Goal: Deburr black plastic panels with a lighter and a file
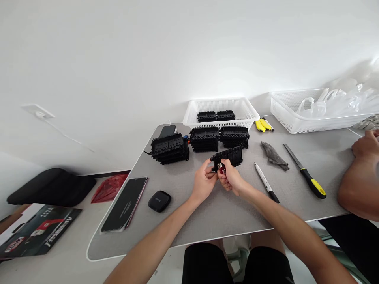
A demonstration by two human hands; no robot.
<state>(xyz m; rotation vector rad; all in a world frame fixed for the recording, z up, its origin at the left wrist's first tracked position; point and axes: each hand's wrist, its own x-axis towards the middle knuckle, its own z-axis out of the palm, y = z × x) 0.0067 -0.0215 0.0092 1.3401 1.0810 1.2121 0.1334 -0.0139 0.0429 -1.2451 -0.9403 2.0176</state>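
My left hand is closed on the left end of a black plastic piece with toothed edges, held tilted above the table. In my right hand is a red lighter, its metal top against or very near the piece's lower left part. Whether a flame burns I cannot make out. Just beyond stand stacks of similar black pieces: a left stack, a middle stack and a right stack.
Behind the stacks stands a white basket with more black pieces. To the right lie a marker, a grey rag and a file. A phone and black case lie left. Another person's arm rests at right.
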